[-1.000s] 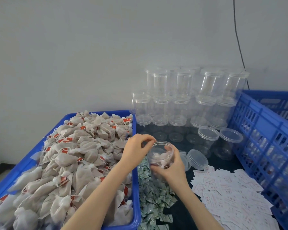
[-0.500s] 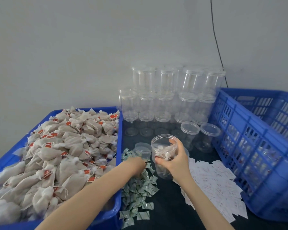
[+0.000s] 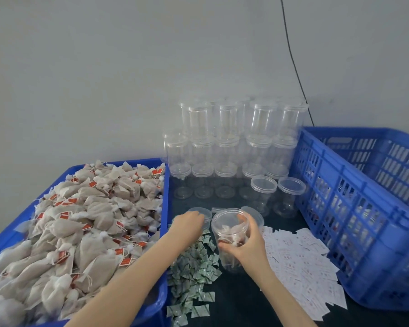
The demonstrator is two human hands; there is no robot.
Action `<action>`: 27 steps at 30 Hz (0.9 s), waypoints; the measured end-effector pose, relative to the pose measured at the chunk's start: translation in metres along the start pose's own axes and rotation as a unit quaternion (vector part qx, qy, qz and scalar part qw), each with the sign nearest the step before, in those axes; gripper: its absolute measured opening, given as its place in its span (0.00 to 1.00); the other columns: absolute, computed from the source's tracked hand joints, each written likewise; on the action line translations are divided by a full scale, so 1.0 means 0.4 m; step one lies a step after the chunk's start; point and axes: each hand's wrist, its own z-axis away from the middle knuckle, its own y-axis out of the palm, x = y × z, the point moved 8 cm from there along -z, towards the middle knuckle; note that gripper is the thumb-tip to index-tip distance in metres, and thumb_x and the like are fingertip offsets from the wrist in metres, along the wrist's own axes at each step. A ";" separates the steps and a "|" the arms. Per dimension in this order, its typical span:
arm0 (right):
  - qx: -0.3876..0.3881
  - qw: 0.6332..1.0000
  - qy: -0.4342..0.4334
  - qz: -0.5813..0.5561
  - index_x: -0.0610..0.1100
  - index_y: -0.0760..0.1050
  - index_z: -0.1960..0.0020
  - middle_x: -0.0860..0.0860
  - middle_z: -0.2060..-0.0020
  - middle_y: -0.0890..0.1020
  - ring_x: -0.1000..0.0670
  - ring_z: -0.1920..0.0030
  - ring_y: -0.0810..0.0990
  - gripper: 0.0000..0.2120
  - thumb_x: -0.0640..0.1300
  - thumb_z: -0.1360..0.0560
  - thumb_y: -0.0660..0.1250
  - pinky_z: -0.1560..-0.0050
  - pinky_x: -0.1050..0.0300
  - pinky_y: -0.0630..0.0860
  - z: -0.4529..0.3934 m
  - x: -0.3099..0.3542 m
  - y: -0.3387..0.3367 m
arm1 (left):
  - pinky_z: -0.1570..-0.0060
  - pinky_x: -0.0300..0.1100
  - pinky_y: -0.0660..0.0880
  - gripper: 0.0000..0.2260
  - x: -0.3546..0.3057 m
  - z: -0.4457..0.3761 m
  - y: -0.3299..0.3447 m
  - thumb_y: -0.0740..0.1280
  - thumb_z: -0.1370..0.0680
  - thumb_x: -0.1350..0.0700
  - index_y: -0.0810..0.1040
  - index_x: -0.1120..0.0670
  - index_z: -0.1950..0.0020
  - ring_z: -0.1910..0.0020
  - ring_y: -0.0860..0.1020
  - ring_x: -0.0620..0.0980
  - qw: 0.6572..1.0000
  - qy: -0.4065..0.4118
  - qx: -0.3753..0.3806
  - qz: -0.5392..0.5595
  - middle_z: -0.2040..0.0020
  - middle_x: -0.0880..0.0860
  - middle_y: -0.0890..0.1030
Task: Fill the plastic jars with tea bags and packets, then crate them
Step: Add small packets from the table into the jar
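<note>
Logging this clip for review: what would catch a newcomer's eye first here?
The heap of cloth tea bags filling the blue bin on the left, and the stacked clear jars against the back wall. In the middle, the right hand grips an open jar while the left hand reaches over the green packets.

A tray (image 3: 164, 274) heaped with tea bags (image 3: 85, 223) fills the table's (image 3: 241, 300) left side. Along the back edge stands a stack of lidded jars (image 3: 236, 142), tiered against the wall, with two more lidded jars (image 3: 278, 194) in front of its right end. A crate (image 3: 354, 208) takes the right side. Between tray and crate, near the table's front, lie two spreads — small folded packets (image 3: 194, 274) just beside the tray, flat paper packets (image 3: 298, 263) nearer the crate. Between them stands an open jar (image 3: 229, 234) with tea bags in it, held by the right hand (image 3: 244, 244). The left hand (image 3: 187, 224) rests at the far end of the folded packets, before a loose lid (image 3: 200, 212).
</note>
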 end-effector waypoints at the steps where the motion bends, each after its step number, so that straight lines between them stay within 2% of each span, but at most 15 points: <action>1: 0.002 1.000 0.007 0.003 0.60 0.67 0.38 0.61 0.39 0.74 0.50 0.36 0.75 0.41 0.35 0.40 0.83 0.35 0.50 0.75 0.002 -0.008 0.000 | 0.56 0.45 0.71 0.09 0.006 0.002 -0.038 0.57 0.19 0.59 0.75 0.56 0.42 0.44 0.76 0.53 0.998 -0.005 -0.050 0.045 0.45 0.52 0.77; 3: 0.004 1.000 0.018 0.012 0.54 0.67 0.33 0.58 0.36 0.73 0.49 0.34 0.74 0.43 0.36 0.40 0.83 0.34 0.48 0.74 0.005 -0.021 -0.003 | 0.57 0.42 0.72 0.08 0.024 0.013 -0.109 0.58 0.18 0.56 0.75 0.54 0.43 0.49 0.76 0.49 0.976 -0.005 -0.144 0.161 0.48 0.49 0.77; 5: 0.007 0.999 0.025 0.020 0.50 0.65 0.28 0.57 0.34 0.73 0.50 0.33 0.72 0.46 0.37 0.41 0.83 0.33 0.49 0.73 0.006 -0.029 -0.005 | 0.55 0.38 0.74 0.05 0.025 0.029 -0.157 0.64 0.20 0.55 0.76 0.52 0.45 0.54 0.78 0.45 0.932 0.014 -0.181 0.312 0.52 0.46 0.79; 7: 0.013 0.999 0.032 0.026 0.49 0.64 0.26 0.57 0.33 0.72 0.51 0.33 0.72 0.49 0.37 0.41 0.84 0.34 0.53 0.74 0.005 -0.033 -0.003 | 0.57 0.31 0.73 0.06 -0.009 0.038 -0.168 0.69 0.24 0.57 0.74 0.48 0.50 0.58 0.78 0.39 0.890 0.053 -0.140 0.430 0.57 0.43 0.80; 8: 0.016 0.999 0.035 0.028 0.50 0.64 0.26 0.56 0.33 0.72 0.52 0.34 0.73 0.49 0.37 0.41 0.83 0.36 0.54 0.75 0.004 -0.033 0.000 | 0.58 0.29 0.73 0.08 -0.035 0.042 -0.162 0.71 0.25 0.58 0.74 0.48 0.53 0.59 0.78 0.38 0.881 0.077 -0.107 0.454 0.59 0.42 0.80; 10: 0.021 0.999 0.037 0.033 0.52 0.65 0.28 0.54 0.34 0.74 0.55 0.41 0.79 0.47 0.37 0.41 0.83 0.45 0.61 0.79 0.003 -0.034 0.006 | 0.58 0.30 0.73 0.07 -0.092 0.048 -0.143 0.72 0.27 0.60 0.77 0.49 0.57 0.61 0.78 0.37 0.896 0.128 -0.046 0.422 0.61 0.43 0.81; 12: 0.020 0.998 0.032 0.052 0.56 0.66 0.31 0.54 0.37 0.76 0.59 0.49 0.82 0.45 0.42 0.42 0.81 0.54 0.65 0.79 0.008 -0.029 0.008 | 0.56 0.36 0.75 0.04 -0.128 0.047 -0.127 0.70 0.27 0.59 0.80 0.50 0.57 0.59 0.78 0.39 0.936 0.164 -0.014 0.311 0.59 0.44 0.82; 13: 0.018 0.997 0.029 0.068 0.56 0.66 0.31 0.55 0.38 0.76 0.58 0.49 0.82 0.45 0.47 0.45 0.80 0.53 0.63 0.80 0.013 -0.026 0.006 | 0.54 0.39 0.76 0.04 -0.137 0.044 -0.121 0.69 0.26 0.58 0.81 0.50 0.55 0.57 0.79 0.42 0.953 0.173 0.001 0.250 0.57 0.45 0.82; 15: 0.017 0.995 0.022 0.092 0.55 0.65 0.29 0.56 0.36 0.75 0.53 0.43 0.80 0.49 0.55 0.49 0.77 0.45 0.53 0.80 0.019 -0.024 0.003 | 0.51 0.44 0.77 0.07 -0.150 0.038 -0.106 0.66 0.24 0.56 0.83 0.48 0.50 0.53 0.79 0.47 0.972 0.177 0.043 0.150 0.52 0.46 0.83; 17: 0.017 0.995 0.016 0.099 0.55 0.65 0.28 0.58 0.35 0.74 0.50 0.40 0.79 0.51 0.57 0.50 0.76 0.41 0.48 0.78 0.023 -0.023 0.000 | 0.51 0.46 0.77 0.09 -0.161 0.034 -0.101 0.65 0.24 0.55 0.83 0.48 0.46 0.51 0.79 0.49 0.977 0.178 0.071 0.094 0.49 0.48 0.83; 21: 0.007 0.996 0.016 0.083 0.54 0.65 0.27 0.56 0.36 0.75 0.52 0.39 0.78 0.49 0.52 0.46 0.80 0.41 0.49 0.78 0.020 -0.025 -0.015 | 0.49 0.49 0.77 0.10 -0.186 0.019 -0.110 0.65 0.24 0.56 0.83 0.49 0.46 0.49 0.79 0.51 0.974 0.192 0.084 0.084 0.47 0.50 0.81; 23: 0.001 0.997 0.017 0.076 0.54 0.65 0.28 0.55 0.37 0.76 0.53 0.41 0.79 0.48 0.47 0.44 0.81 0.43 0.50 0.79 0.016 -0.026 -0.030 | 0.51 0.48 0.78 0.09 -0.197 0.011 -0.124 0.66 0.24 0.56 0.83 0.49 0.47 0.50 0.78 0.51 0.972 0.201 0.078 0.095 0.47 0.49 0.81; 25: -0.008 0.998 0.017 0.064 0.56 0.67 0.30 0.55 0.39 0.78 0.55 0.46 0.81 0.45 0.45 0.43 0.81 0.45 0.53 0.80 0.010 -0.024 -0.048 | 0.55 0.46 0.77 0.08 -0.209 0.001 -0.141 0.66 0.23 0.56 0.84 0.49 0.49 0.53 0.78 0.49 0.970 0.208 0.060 0.112 0.50 0.47 0.79; 27: -0.020 0.998 0.023 0.046 0.58 0.68 0.33 0.55 0.40 0.78 0.55 0.47 0.81 0.42 0.44 0.43 0.81 0.46 0.54 0.81 0.004 -0.019 -0.070 | 0.55 0.43 0.76 0.07 -0.211 -0.018 -0.160 0.66 0.23 0.54 0.83 0.49 0.51 0.54 0.78 0.46 0.965 0.188 0.003 0.186 0.53 0.45 0.77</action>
